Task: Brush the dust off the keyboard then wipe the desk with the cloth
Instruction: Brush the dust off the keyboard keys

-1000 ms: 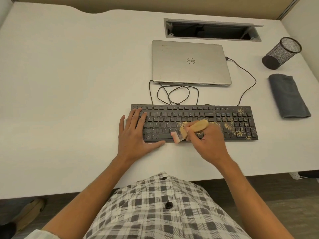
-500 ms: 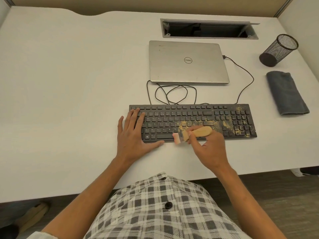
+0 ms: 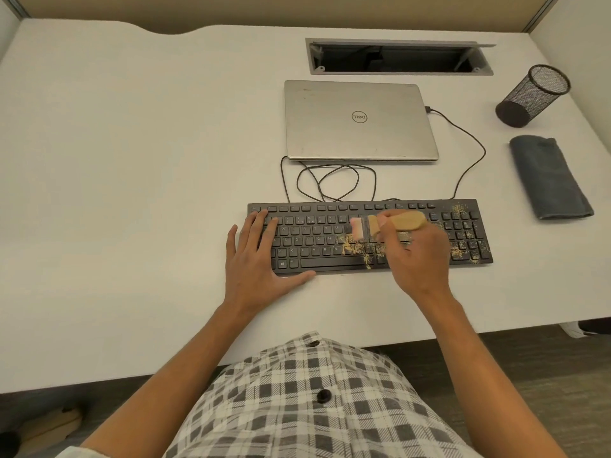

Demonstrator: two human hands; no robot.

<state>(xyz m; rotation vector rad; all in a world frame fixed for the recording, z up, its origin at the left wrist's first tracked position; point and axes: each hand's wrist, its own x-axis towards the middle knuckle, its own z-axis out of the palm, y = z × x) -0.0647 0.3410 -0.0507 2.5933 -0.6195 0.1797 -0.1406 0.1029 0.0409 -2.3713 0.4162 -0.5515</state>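
**Dust on the move, and plenty of places for it to land wrong**

The right hand (image 3: 418,256) grips the wooden brush (image 3: 386,223) by its handle, bristles hovering over the middle of the keyboard (image 3: 367,236), pointing left. The left hand (image 3: 261,256) lies flat, fingers straight, pressing the keyboard's left end with the thumb along its near edge. The keyboard sits toward the near side of the bench (image 3: 132,193), in front of the closed laptop (image 3: 360,120).

Here is the danger. Tan dust (image 3: 355,247) clusters on the keys just below the bristles, and a second patch (image 3: 463,249) speckles the number pad on the right. A stroke pressed too hard likely drives grains down between the keys rather than off them. A quick flick may scatter them toward the person's checked shirt (image 3: 314,391) or off the near edge onto the floor, beyond the cloth's reach. Sweeping leftward risks dragging dust over keys that look clean, and under the bracing hand.

The right-hand patch could easily be missed; the forearm hides part of that end. The loose cable (image 3: 330,180) coiled behind the keyboard may catch stray grains too.

The grey cloth (image 3: 549,180) lies folded far right, beside the mesh pen cup (image 3: 532,97), untouched; the wiping step is not yet begun.
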